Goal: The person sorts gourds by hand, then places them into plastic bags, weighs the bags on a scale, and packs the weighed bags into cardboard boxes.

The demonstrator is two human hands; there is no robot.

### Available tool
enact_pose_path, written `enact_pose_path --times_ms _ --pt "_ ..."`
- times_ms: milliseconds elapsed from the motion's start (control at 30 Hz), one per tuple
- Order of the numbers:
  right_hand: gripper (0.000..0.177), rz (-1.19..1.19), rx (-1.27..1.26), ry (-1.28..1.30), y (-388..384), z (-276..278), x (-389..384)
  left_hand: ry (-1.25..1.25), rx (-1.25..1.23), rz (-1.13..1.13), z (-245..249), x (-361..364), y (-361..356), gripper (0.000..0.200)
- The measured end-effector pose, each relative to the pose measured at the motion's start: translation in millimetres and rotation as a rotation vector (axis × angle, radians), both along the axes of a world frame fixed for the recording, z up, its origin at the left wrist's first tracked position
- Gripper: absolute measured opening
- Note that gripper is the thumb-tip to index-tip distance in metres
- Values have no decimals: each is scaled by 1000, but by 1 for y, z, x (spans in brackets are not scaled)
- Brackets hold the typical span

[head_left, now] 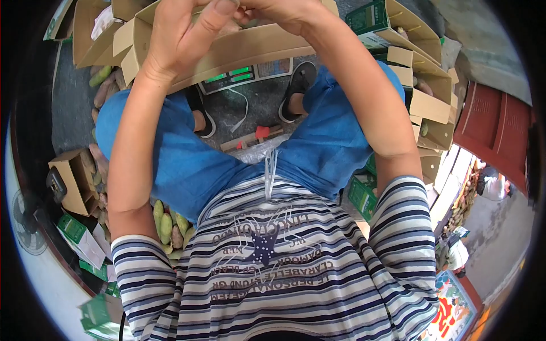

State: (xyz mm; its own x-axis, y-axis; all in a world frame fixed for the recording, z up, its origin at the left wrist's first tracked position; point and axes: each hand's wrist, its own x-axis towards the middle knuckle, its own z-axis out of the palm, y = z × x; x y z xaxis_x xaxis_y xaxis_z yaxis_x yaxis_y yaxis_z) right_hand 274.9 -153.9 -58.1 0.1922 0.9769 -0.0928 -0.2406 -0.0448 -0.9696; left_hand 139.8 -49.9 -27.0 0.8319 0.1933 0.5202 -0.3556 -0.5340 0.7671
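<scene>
A smooth brown cardboard box (256,48), flat-walled with folded flaps, is pinched at its upper edge by the left hand (182,34) and right hand (284,14), fingers curled closed.

Both arms are reaching fwd and down, elbows bending, forearms angling in twd each other so the hands are meeting up top. Left hand (182,34) is showing its back, fingers curling in tight. Right hand (284,14) is getting partly cropped, fingers bunching right by the left's fingertips.
</scene>
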Motion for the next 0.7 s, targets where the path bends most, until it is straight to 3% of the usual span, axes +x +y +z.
enact_pose_path --times_ms 100,267,367,600,700 --pt "21 -1 -3 -12 1 -6 1 -39 9 32 -10 3 2 74" --pt "19 -15 -27 57 5 -7 -3 -5 296 24 -4 4 10 71" --pt "20 -226 -66 116 5 7 -20 -39 302 13 -4 9 8 68" --pt "18 -229 -51 112 0 -6 3 -106 2 23 -3 21 -5 59" --pt "15 -345 -42 113 -5 0 8 -104 189 130 1 23 -1 52"
